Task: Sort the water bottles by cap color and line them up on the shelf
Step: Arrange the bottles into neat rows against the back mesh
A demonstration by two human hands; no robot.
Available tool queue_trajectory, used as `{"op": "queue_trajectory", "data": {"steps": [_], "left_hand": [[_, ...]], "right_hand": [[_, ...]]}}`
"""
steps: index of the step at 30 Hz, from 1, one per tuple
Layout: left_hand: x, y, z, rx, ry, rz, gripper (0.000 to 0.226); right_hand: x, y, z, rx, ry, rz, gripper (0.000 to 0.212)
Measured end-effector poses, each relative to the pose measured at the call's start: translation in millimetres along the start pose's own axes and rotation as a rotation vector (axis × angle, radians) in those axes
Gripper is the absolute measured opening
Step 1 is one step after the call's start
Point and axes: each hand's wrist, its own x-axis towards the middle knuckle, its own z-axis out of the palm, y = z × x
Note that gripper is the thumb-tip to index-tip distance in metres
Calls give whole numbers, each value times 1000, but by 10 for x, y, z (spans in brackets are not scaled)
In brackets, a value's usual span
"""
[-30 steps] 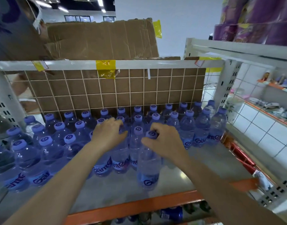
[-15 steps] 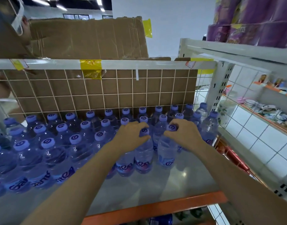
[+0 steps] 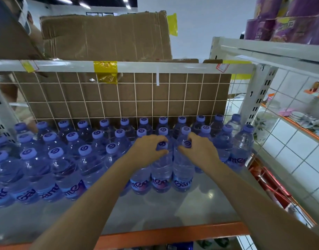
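Left hand (image 3: 147, 150): reaching forward from lower left, forearm bare, back of hand up; fingers curled over the cap and neck of a front-row bottle (image 3: 161, 170), gripping it from above.
Right hand (image 3: 200, 150): reaching forward from lower right, forearm bare, back of hand up; fingers and thumb curled around the cap of the neighbouring bottle (image 3: 183, 170), pinching it near the top.
Held bottles: upright, side by side, touching or nearly so, at the right end of the front row; purple caps partly visible between the fingers.
Other bottles (image 3: 83, 159): upright in three rows across the shelf, all with purple caps and blue-purple labels; back row just in front of the wire grid.
Shelf (image 3: 164, 210): grey surface with orange front edge; bare patch in front of the held bottles and beside them to the right.
Wire grid (image 3: 151, 98): white mesh at the back, brown cardboard behind it.
Tape (image 3: 105, 71): yellow strip on the white upper rail.
Cardboard box (image 3: 104, 35): on top of the rail, creased.
Neighbouring shelf (image 3: 290, 121): to the right, holding dishes, partly blurred.
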Motion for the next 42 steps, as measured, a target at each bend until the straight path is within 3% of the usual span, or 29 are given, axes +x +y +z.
{"op": "queue_trajectory", "data": {"steps": [7, 11, 15, 19, 24, 30, 42], "left_hand": [[-96, 53, 16, 67, 68, -21, 44], [-216, 14, 47, 46, 151, -58, 77], [-357, -51, -40, -7, 202, -155, 52], [-578, -144, -201, -19, 315, -200, 46], [-1059, -339, -442, -75, 466, -275, 18], [-1797, -776, -748, -115, 640, -367, 12], [-3318, -2091, -1243, -56, 533, -511, 6]], "right_hand": [[5, -115, -2, -278, 71, -68, 40], [6, -184, -3, -165, 216, -170, 27], [-17, -345, -28, -12, 266, -273, 18], [-83, -606, -8, 136, 268, -342, 13], [-295, -982, 182, 412, 230, -382, 13], [-639, -1620, 460, 577, 192, -442, 20], [-1313, -3208, 1257, 649, 54, -326, 22]]}}
